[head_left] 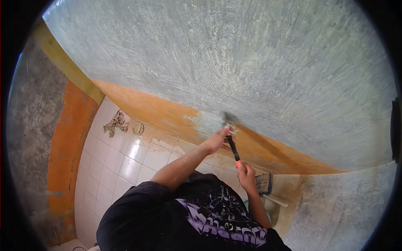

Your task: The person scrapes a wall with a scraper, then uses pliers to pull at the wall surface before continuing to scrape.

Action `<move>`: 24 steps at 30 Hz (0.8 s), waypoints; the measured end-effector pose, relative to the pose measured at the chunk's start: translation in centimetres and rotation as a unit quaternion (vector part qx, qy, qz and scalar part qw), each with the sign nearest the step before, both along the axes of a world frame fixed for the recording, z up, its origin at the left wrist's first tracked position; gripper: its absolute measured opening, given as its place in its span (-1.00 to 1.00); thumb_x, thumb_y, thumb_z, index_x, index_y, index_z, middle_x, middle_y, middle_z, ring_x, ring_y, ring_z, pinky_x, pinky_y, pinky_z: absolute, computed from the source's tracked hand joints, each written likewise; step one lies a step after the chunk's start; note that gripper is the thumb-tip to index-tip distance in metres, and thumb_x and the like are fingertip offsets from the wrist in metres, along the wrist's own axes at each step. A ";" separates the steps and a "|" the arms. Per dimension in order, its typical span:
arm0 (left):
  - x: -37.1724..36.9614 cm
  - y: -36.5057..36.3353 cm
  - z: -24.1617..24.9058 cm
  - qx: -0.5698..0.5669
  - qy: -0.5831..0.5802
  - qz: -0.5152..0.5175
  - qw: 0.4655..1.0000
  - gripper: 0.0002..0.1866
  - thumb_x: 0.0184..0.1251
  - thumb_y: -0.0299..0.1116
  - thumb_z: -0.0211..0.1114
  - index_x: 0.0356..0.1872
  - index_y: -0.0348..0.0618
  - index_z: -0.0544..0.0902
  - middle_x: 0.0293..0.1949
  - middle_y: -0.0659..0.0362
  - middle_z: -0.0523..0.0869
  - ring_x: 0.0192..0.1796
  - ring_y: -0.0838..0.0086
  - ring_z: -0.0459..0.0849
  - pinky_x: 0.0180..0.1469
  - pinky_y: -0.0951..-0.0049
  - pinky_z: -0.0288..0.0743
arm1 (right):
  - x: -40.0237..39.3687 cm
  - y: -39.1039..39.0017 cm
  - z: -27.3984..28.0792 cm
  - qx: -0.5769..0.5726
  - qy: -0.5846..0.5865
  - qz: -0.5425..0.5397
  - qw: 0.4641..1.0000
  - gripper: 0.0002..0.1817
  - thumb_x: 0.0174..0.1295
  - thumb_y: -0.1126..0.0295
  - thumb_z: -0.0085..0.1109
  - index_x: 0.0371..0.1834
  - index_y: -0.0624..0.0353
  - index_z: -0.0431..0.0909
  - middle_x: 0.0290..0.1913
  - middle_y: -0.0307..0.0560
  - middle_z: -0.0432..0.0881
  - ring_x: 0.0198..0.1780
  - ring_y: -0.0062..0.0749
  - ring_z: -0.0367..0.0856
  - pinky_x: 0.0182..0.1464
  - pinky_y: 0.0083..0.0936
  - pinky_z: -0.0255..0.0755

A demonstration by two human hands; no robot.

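Observation:
Both my hands grip a long-handled scraper (233, 149) with a black and orange handle. My left hand (217, 140) is closed around it high up, close to the blade. Lower down, my right hand (246, 175) wraps the handle's end. The blade, smeared by motion, is at the wall where a band of orange paint (167, 115) meets the rough grey surface (217, 54). Just left of the blade, a pale patch (207, 123) shows within the orange. Whitish dust covers my left hand and forearm.
White floor tiles (136, 154) lie below, dusted with flakes along the wall's foot. A crumpled rag (117, 123) and a ring-shaped roll (137, 128) rest there. A dark-rimmed grate-like object (264, 184) and a pale pipe (275, 200) are beside my right arm. Another orange-banded wall (69, 146) stands left.

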State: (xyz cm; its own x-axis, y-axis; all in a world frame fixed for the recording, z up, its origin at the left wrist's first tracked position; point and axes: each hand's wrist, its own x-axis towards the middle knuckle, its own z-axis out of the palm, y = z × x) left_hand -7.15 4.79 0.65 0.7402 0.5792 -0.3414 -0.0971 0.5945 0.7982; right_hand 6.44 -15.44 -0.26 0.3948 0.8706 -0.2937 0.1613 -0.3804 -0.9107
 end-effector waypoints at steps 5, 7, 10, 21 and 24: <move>-2.8 1.0 0.3 0.011 0.018 0.028 0.999 -0.47 0.61 0.20 -0.19 0.16 -0.05 0.37 -0.20 0.16 0.62 -0.04 0.27 0.71 -0.04 0.05 0.67 | -2.2 1.9 -2.0 0.051 0.004 0.021 0.998 -0.63 0.50 0.10 0.06 -0.27 0.22 0.55 -0.64 -0.39 0.36 -0.64 -0.74 0.31 -0.59 -0.65 0.16; -1.7 0.5 0.6 0.009 0.027 0.010 1.000 -0.46 0.60 0.20 -0.17 0.19 -0.06 0.38 -0.17 0.14 0.63 -0.04 0.28 0.70 -0.06 0.08 0.69 | -1.8 0.6 -1.2 0.015 0.023 -0.016 0.999 -0.64 0.50 0.12 0.06 -0.28 0.22 0.56 -0.63 -0.39 0.37 -0.62 -0.74 0.31 -0.57 -0.64 0.17; 0.3 -0.2 0.6 0.034 0.035 -0.033 0.998 -0.45 0.60 0.19 -0.16 0.22 -0.06 0.40 -0.15 0.13 0.64 -0.03 0.30 0.71 -0.06 0.10 0.70 | -0.9 -0.8 0.4 0.006 0.013 -0.027 1.000 -0.66 0.49 0.16 0.07 -0.27 0.24 0.58 -0.62 -0.37 0.38 -0.60 -0.71 0.33 -0.54 -0.61 0.19; -1.1 0.9 0.5 0.027 0.038 -0.024 0.999 -0.45 0.62 0.17 -0.20 0.21 -0.09 0.42 -0.14 0.09 0.67 -0.02 0.30 0.71 -0.02 0.11 0.67 | -1.3 0.2 1.1 -0.014 0.009 -0.021 1.000 -0.64 0.47 0.15 0.09 -0.30 0.25 0.59 -0.61 -0.32 0.40 -0.57 -0.66 0.35 -0.51 -0.56 0.22; -2.5 1.6 0.8 0.057 0.049 -0.031 0.997 -0.43 0.61 0.18 -0.19 0.20 -0.10 0.43 -0.13 0.07 0.69 -0.01 0.29 0.72 -0.01 0.11 0.67 | -2.5 0.9 -0.2 0.011 -0.068 -0.019 0.997 -0.64 0.48 0.15 0.09 -0.32 0.25 0.58 -0.62 -0.33 0.40 -0.58 -0.68 0.35 -0.52 -0.56 0.22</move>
State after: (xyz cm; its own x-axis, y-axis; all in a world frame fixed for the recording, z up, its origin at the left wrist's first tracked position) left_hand -9.70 6.39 1.49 0.7420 0.5723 -0.3490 0.0191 0.5024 0.8644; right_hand 3.92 -14.53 -0.44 0.4630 0.8596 -0.2160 0.2689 -0.3685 -0.8899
